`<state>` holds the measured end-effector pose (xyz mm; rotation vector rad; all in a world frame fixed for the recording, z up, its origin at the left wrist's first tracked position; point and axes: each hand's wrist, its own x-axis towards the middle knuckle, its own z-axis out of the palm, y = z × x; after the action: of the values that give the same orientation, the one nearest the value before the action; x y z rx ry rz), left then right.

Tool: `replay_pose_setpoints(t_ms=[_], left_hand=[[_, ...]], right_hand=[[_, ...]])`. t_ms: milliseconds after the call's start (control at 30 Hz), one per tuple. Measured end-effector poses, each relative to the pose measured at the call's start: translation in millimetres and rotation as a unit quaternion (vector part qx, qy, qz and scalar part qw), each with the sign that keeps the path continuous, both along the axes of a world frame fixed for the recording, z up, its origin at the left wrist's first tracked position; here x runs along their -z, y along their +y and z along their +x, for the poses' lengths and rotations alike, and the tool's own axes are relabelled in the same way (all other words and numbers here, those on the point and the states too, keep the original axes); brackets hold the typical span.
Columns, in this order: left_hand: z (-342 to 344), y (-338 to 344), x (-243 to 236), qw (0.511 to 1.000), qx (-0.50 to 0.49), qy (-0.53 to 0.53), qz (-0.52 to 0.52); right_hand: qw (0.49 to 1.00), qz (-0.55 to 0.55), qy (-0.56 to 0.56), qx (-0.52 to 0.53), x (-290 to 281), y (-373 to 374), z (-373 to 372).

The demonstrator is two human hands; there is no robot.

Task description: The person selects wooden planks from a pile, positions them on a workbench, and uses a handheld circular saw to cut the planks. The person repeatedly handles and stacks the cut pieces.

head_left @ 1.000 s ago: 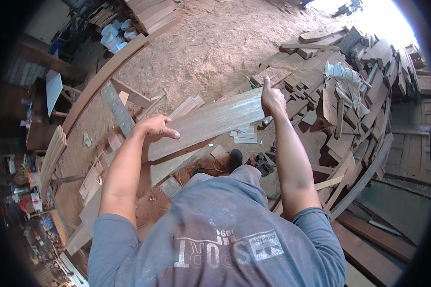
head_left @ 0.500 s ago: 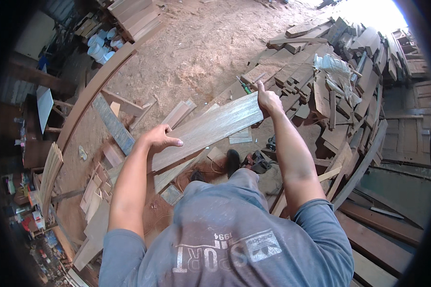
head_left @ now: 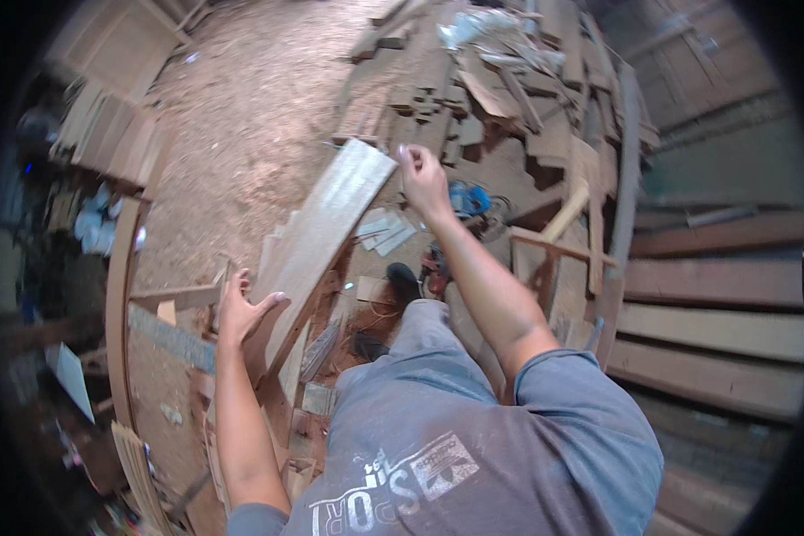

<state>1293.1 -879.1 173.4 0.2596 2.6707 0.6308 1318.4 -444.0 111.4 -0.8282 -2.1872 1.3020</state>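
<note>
We judge the board point(head_left: 315, 237) stiff, fairly heavy, best gripped at both ends; left hand point(head_left: 239, 313) spread, right hand point(head_left: 426, 186) curled, its grip indeterminable.

Pale block lettering point(head_left: 371, 505) is running upside down (as seen from the wearer's side) across the grey shirt point(head_left: 536, 447); a boxed pale emblem point(head_left: 448, 465) is sitting beside it.

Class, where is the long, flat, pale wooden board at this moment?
In the head view, the long board slants left of centre, between the person's bare left hand and bare right hand, left of pale, flat wood pieces.
</note>
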Motion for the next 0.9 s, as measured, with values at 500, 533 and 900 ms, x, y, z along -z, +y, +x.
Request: replay_pose_setpoints(t_ms=[500,533,900], left_hand=[[21.8,56.8,54.5,0.949,0.07,0.302,-0.067],[26.0,55.8,51.2,0.949,0.059,0.299,-0.078],[51.2,25.1,39.6,0.962,-0.018,0.258,-0.092]], right_hand=[[0.855,0.234,-0.392,0.245,15.1,226.5,394.9],[0.846,0.199,-0.441,0.223,22.7,239.4,398.5],[0.871,0.104,-0.43,0.213,68.3,275.0,416.1]])
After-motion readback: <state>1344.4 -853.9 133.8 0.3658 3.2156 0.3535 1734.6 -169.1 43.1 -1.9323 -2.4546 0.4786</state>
